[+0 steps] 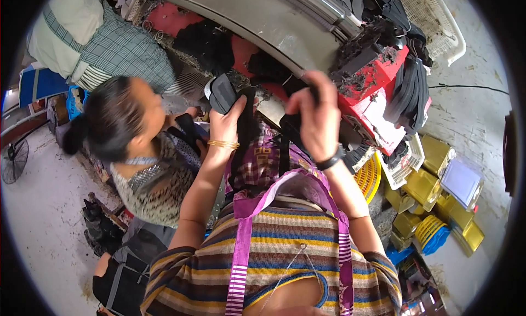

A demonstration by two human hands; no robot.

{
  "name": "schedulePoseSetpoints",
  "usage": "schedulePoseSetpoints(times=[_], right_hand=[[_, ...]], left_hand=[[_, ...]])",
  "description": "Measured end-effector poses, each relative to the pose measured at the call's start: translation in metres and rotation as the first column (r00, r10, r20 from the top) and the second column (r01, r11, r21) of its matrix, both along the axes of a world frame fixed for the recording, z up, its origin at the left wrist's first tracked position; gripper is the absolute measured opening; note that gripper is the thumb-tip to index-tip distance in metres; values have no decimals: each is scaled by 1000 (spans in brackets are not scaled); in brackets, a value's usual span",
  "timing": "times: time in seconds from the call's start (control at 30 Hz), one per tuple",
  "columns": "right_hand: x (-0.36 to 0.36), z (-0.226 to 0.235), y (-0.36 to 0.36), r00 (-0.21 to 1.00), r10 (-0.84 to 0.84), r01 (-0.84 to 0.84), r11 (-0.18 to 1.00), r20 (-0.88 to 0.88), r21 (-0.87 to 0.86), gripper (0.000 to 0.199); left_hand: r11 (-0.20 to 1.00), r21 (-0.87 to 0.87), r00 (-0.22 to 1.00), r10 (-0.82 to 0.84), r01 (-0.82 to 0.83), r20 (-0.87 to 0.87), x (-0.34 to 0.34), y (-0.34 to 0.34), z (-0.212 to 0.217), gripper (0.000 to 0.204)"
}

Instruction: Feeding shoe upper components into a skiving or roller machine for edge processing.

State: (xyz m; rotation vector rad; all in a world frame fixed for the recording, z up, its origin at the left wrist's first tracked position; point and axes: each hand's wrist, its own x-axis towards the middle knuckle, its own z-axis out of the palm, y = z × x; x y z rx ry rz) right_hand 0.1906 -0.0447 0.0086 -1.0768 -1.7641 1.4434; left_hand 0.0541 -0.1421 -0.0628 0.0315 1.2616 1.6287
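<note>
The left hand [227, 124] held a black pad [222, 95] up in front of the body, left of the middle, its fingers closed round the near end, the thumb along the right side; that grip probably kept the far end and broad face free. The right hand [319, 124] was raised to the right, blurred, its fingers bent; something dark showed by them, but I could not tell whether they held it. A purple apron [263, 165] covered the lap below, likely to shield the clothes.

Far right, black strips [410, 94] hung over the side of a red box [366, 103], perhaps so that they lay lengthwise and came away easily. Beyond both hands ran a pale tabletop [290, 34].

By count, there was one pad in the left hand, one red box, two white baskets [398, 176] and one yellow basket [376, 173], all on the right. The gold tins [422, 187] numbered at least five, some overlapping; the strips were too bunched to count. At least two other people were on the left: a co-worker [156, 193] close by and a person in plaid [126, 53] farther off.
</note>
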Motion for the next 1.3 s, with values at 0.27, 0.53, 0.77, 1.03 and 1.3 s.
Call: schedulePoseSetpoints(times=[0.27,0.53,0.77,1.03,1.3], right_hand=[[-43,-77,-54,931,-141,-33,886,-336,-462,44],[-35,-78,-45,976,66,-142,917,-208,-372,60],[-32,-69,-40,922,-83,-149,826,-379,-543,52],[-35,-70,-35,827,-266,-194,693,-496,-694,52],[-33,-75,-36,918,-174,-97,774,-357,-626,43]], left_hand=[[999,-33,914,-2,-12,-405,21,18,-2,31],[974,225,1000,-19,13,25,28,21,0,68],[961,276,986,-37,-10,165,28,26,9,64],[959,279,993,-74,45,95,29,32,17,66],[985,137,980,-74,101,-187,32,33,2,33]])
